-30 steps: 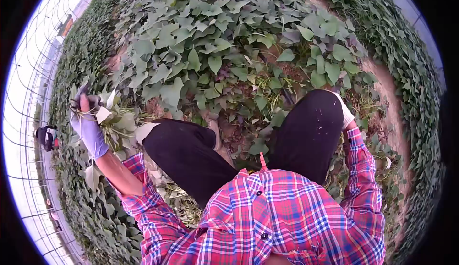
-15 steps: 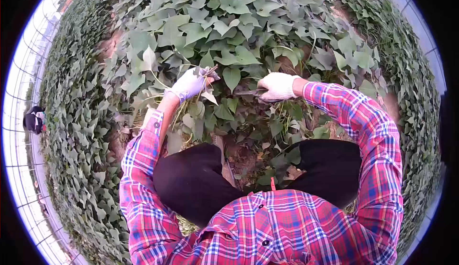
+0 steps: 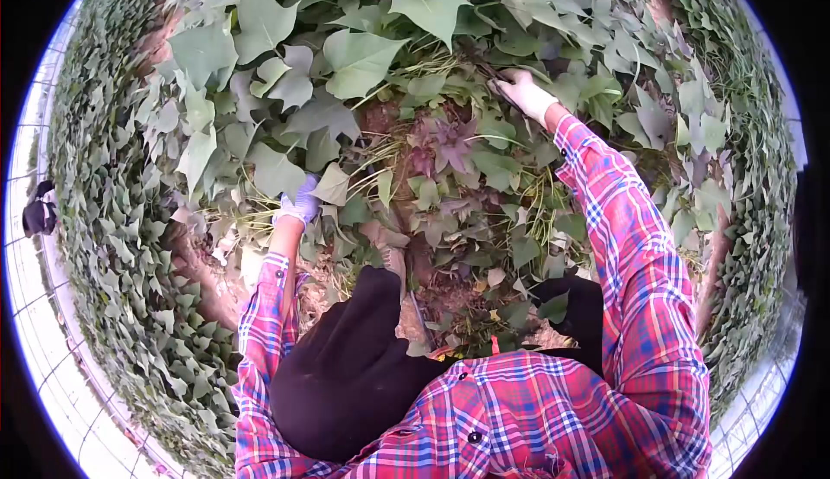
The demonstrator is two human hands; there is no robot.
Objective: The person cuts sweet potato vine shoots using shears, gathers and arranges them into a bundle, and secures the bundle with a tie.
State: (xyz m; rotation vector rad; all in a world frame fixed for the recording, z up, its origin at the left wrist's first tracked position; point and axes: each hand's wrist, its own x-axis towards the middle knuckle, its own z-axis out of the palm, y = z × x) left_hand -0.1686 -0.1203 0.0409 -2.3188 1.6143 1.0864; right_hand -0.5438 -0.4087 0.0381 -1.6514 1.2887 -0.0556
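Observation:
My left hand (image 3: 298, 200), in a pale purple glove, is at the left among leafy vines; its fingers are closed round a bunch of stems (image 3: 246, 220), partly hidden by leaves. Farther forward and to the right, my right hand (image 3: 523, 96), in a whitish glove, is wrapped round a dark tool (image 3: 506, 90) whose end lies among the vines. Between my hands lie thin green stems, reddish-purple leaves (image 3: 448, 146) and patches of brown soil.
Dense green vines (image 3: 363, 60) spread ahead and on both sides. Bare soil (image 3: 207, 280) shows in a furrow at the left. My dark-trousered knees are below, with a shoe (image 3: 391, 250) between them. Another person (image 3: 40, 211) is at the far left edge.
My right hand has reached forward with the tool. My left hand has moved down and to the left. The view has shifted, with the front leaves closer.

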